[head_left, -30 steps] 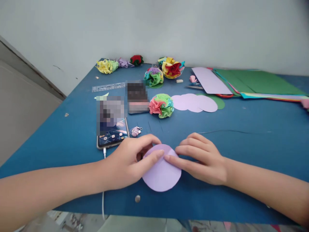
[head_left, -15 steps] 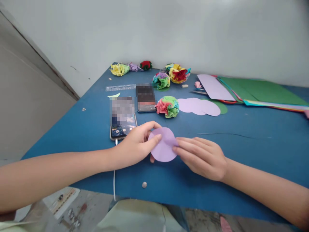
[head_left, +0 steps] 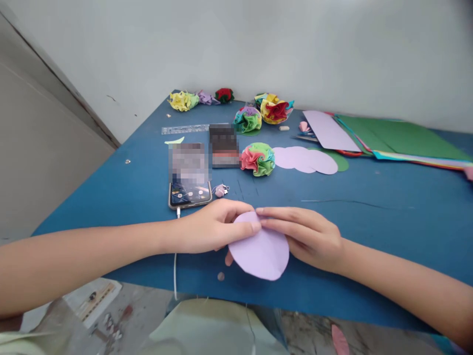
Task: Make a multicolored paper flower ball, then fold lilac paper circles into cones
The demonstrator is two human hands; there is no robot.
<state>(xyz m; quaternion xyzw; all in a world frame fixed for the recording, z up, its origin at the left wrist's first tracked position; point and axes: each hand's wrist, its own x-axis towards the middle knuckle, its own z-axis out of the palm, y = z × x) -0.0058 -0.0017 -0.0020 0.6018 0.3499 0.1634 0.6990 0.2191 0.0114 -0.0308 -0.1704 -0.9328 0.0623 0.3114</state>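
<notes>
A lilac paper circle (head_left: 260, 254) is held just above the near edge of the blue table (head_left: 369, 231), tilted toward me. My left hand (head_left: 210, 228) pinches its upper left edge, thumb on top and a fingertip showing below the paper. My right hand (head_left: 303, 232) grips the upper right edge, its fingers partly behind the paper. The fingertips of both hands meet at the circle's top.
Two phones (head_left: 189, 175), one on a white cable, lie just beyond my left hand. A multicoloured paper flower (head_left: 258, 159) and overlapping lilac circles (head_left: 305, 160) lie mid-table. More paper flowers (head_left: 272, 107), a ruler (head_left: 184, 129) and coloured paper sheets (head_left: 399, 135) lie at the back.
The circle went from lying flat on the table to being lifted in both hands, then swung down toward me. The view also shifted left and down.
</notes>
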